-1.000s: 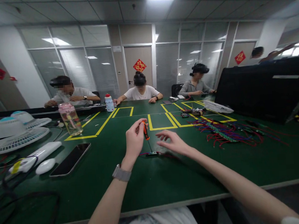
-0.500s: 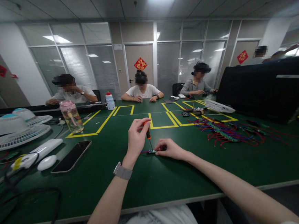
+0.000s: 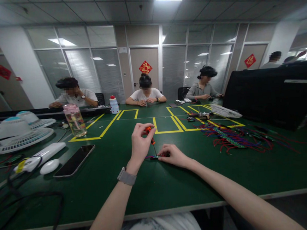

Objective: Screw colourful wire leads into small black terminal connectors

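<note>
An orange-and-black screwdriver [image 3: 152, 141] is pinched by its handle in my left hand [image 3: 141, 140], which has a grey-strapped watch at the wrist. Its thin shaft slopes down to a small green circuit board [image 3: 154, 157] lying on the table. Thumb and forefinger of my right hand [image 3: 174, 154] close on the board's right end; the other fingers are curled. Wires leave the board on its left side. Where exactly the screwdriver tip meets the board is too small to tell.
Right of my hands lies a bundle of wired circuit boards [image 3: 228, 135], with a black monitor [image 3: 271, 97] behind. To the left are a phone [image 3: 74, 161], a white mouse [image 3: 49, 166], a pink-lidded bottle [image 3: 75, 121] and fans [image 3: 22, 134]. Several people sit across the green table [image 3: 96, 201].
My left fingers have shifted slightly on the screwdriver handle, showing more of its orange part. The right hand stays at the board. The whole view has tilted up a little.
</note>
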`<state>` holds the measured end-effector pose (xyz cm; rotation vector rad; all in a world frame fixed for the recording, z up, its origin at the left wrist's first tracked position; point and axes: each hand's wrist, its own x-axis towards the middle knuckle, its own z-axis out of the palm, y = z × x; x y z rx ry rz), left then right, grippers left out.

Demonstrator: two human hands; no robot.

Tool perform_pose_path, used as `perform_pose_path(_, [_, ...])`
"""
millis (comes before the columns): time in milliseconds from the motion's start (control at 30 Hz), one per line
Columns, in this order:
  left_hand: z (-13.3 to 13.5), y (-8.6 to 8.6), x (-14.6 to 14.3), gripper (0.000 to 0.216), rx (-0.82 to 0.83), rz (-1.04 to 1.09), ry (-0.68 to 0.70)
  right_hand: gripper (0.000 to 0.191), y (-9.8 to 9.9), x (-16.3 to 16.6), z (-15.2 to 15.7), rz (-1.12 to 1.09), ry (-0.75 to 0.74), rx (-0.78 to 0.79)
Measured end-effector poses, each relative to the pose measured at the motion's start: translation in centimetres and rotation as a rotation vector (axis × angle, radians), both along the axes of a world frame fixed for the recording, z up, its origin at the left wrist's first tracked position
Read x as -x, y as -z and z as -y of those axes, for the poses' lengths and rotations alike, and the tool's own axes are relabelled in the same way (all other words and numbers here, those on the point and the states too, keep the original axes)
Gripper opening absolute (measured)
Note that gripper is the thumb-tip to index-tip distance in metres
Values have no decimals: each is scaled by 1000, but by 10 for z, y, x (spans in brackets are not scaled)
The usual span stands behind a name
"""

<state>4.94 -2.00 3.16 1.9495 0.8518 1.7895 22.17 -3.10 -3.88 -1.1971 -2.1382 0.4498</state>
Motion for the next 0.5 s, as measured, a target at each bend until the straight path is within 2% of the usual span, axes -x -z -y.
perform_pose_path(100, [-1, 2, 0, 22, -42, -30, 2, 15, 2, -1, -1, -8, 2, 3])
perform_pose_path(267, [0, 1, -3, 28, 90, 43, 226, 14, 4, -2, -2, -23, -20, 3])
perform_pose_path(333, [0, 1, -3, 23, 94, 52, 198, 14, 4, -2, -2, -21, -19, 0])
perform_pose_path(500, [0, 2, 0, 18, -11, -15, -31, 14, 3, -2, -2, -13, -12, 5])
